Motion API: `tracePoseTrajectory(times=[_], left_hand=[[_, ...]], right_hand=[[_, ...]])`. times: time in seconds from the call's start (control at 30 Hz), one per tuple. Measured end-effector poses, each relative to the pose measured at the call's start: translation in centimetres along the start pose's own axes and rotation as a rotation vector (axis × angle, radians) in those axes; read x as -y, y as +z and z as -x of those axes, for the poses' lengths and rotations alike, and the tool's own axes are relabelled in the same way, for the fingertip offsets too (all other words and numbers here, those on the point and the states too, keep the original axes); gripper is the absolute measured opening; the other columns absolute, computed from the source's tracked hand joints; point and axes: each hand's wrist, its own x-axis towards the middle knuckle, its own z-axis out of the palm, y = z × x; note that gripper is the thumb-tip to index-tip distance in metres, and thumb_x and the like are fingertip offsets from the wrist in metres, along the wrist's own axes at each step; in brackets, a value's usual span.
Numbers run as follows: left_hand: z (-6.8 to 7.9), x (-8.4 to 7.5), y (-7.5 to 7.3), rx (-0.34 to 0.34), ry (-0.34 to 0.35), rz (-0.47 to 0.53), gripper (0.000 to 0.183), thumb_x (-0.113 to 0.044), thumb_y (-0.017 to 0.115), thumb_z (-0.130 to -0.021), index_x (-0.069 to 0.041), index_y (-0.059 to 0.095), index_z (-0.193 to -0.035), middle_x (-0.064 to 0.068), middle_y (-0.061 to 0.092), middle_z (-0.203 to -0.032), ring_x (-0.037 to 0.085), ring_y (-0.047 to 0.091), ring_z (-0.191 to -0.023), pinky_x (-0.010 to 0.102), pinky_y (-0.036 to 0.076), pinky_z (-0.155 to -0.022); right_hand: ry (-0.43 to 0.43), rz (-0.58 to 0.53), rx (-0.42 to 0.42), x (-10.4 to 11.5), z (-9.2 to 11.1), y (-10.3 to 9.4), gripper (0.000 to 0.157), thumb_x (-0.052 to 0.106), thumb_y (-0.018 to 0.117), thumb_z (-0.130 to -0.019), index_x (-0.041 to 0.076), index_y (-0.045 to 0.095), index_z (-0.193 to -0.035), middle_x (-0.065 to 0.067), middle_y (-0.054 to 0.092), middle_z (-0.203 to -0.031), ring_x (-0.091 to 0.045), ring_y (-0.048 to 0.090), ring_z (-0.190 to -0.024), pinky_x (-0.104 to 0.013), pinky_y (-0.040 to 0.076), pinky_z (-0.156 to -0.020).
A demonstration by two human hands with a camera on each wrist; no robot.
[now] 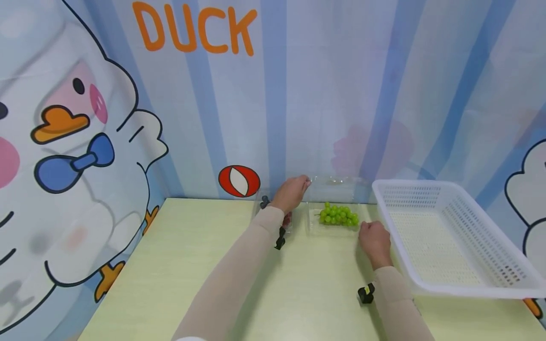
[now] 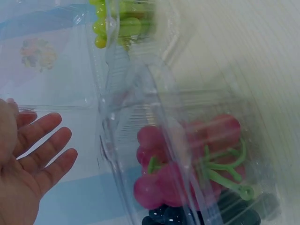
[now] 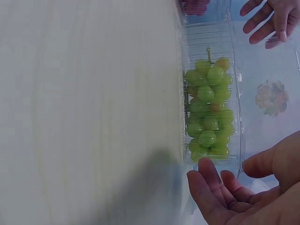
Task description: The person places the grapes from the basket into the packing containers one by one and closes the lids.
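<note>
The left hand (image 1: 292, 193), fingers spread and relaxed, rests against the raised lid (image 1: 337, 188) of the clear clamshell box (image 1: 313, 226); the right hand (image 1: 374, 238) lies loosely open at its near corner. The green grapes (image 1: 338, 214) between both hands look light, soft and easily bruised, so lift them by the stem.

A pale green worktop (image 1: 183, 265) stands against a blue-striped backdrop (image 1: 341, 94) printed with cartoon ducks (image 1: 72, 156), orange "DUCK" lettering (image 1: 194, 31) and a red ball (image 1: 239, 181)
</note>
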Motion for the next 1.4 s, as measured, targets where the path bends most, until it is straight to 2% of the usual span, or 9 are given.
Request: tracePoseTrajectory(times=[0.1, 0.23, 0.47, 0.6, 0.73, 0.93, 1.0, 1.2, 1.4], left_hand=[[0.2, 0.1, -0.1, 0.013, 0.010, -0.005, 0.037, -0.027, 0.041, -0.111, -0.004, 0.061, -0.131, 0.013, 0.071, -0.114, 0.018, 0.065, -0.091, 0.032, 0.055, -0.084], [0.6, 0.0, -0.2, 0.017, 0.035, -0.020, 0.038, -0.029, 0.041, -0.111, -0.003, 0.062, -0.129, 0.011, 0.071, -0.107, 0.016, 0.063, -0.084, 0.030, 0.054, -0.079], [1.3, 0.1, -0.1, 0.030, 0.069, -0.062, 0.035, -0.028, 0.042, -0.111, -0.005, 0.063, -0.126, 0.003, 0.065, -0.091, 0.015, 0.058, -0.075, 0.028, 0.049, -0.073], [1.6, 0.2, 0.0, 0.040, 0.072, -0.090, 0.032, -0.027, 0.044, -0.111, -0.008, 0.064, -0.126, 0.003, 0.068, -0.096, 0.012, 0.059, -0.077, 0.027, 0.052, -0.077], [1.9, 0.3, 0.2, 0.059, 0.081, -0.105, 0.029, -0.025, 0.048, -0.110, -0.010, 0.066, -0.125, 0.001, 0.068, -0.097, 0.012, 0.059, -0.080, 0.028, 0.054, -0.082], [2.5, 0.3, 0.4, 0.075, 0.120, -0.159, 0.028, -0.026, 0.051, -0.108, -0.013, 0.069, -0.125, 0.001, 0.073, -0.107, 0.012, 0.065, -0.085, 0.027, 0.055, -0.084], [2.7, 0.3, 0.5, 0.075, 0.139, -0.181, 0.030, -0.027, 0.053, -0.107, -0.012, 0.069, -0.127, 0.002, 0.074, -0.114, 0.012, 0.068, -0.090, 0.027, 0.056, -0.087], [3.0, 0.4, 0.8, 0.103, 0.156, -0.242, 0.031, -0.030, 0.058, -0.105, -0.013, 0.070, -0.127, 0.001, 0.074, -0.117, 0.014, 0.071, -0.100, 0.027, 0.056, -0.090], [3.2, 0.2, 0.9, 0.125, 0.162, -0.290, 0.033, -0.032, 0.061, -0.102, -0.013, 0.070, -0.128, 0.001, 0.073, -0.119, 0.016, 0.070, -0.103, 0.028, 0.057, -0.089]], right_hand=[[0.012, -0.020, 0.018, -0.2, -0.2, 0.0, 0.044, 0.026, 0.038, -0.107, -0.001, 0.065, -0.085, -0.017, 0.068, -0.085, -0.032, 0.060, -0.079, -0.041, 0.046, -0.069], [0.030, -0.053, 0.034, -0.2, -0.2, 0.1, 0.045, 0.026, 0.038, -0.108, -0.001, 0.069, -0.090, -0.014, 0.072, -0.087, -0.027, 0.060, -0.076, -0.035, 0.044, -0.066], [0.090, -0.181, 0.063, 0.1, 0.1, 0.0, 0.046, 0.027, 0.038, -0.109, -0.002, 0.070, -0.095, -0.009, 0.073, -0.082, -0.016, 0.059, -0.069, -0.034, 0.045, -0.075], [0.110, -0.242, 0.072, 0.1, 0.1, -0.1, 0.046, 0.027, 0.038, -0.109, -0.005, 0.070, -0.103, -0.004, 0.072, -0.079, -0.011, 0.061, -0.070, -0.030, 0.047, -0.077], [0.138, -0.340, 0.066, 0.2, 0.0, -0.1, 0.047, 0.027, 0.035, -0.110, -0.010, 0.064, -0.113, -0.002, 0.071, -0.077, -0.005, 0.062, -0.065, -0.023, 0.051, -0.068], [0.209, -0.484, 0.081, 0.4, 0.1, -0.3, 0.060, 0.036, 0.024, -0.111, -0.014, 0.054, -0.126, -0.005, 0.070, -0.078, -0.005, 0.065, -0.060, -0.025, 0.059, -0.064], [0.210, -0.491, 0.089, 0.5, 0.1, -0.4, 0.066, 0.039, 0.020, -0.111, -0.015, 0.054, -0.128, -0.005, 0.070, -0.079, -0.005, 0.066, -0.061, -0.027, 0.060, -0.065], [0.197, -0.473, 0.085, 0.6, 0.3, -0.6, 0.079, 0.050, 0.013, -0.109, -0.014, 0.054, -0.129, -0.009, 0.073, -0.082, -0.008, 0.069, -0.062, -0.030, 0.060, -0.067], [0.211, -0.493, 0.068, 0.5, 0.3, -0.4, 0.080, 0.053, 0.015, -0.109, -0.014, 0.054, -0.127, -0.009, 0.072, -0.081, -0.009, 0.069, -0.061, -0.030, 0.061, -0.067]])
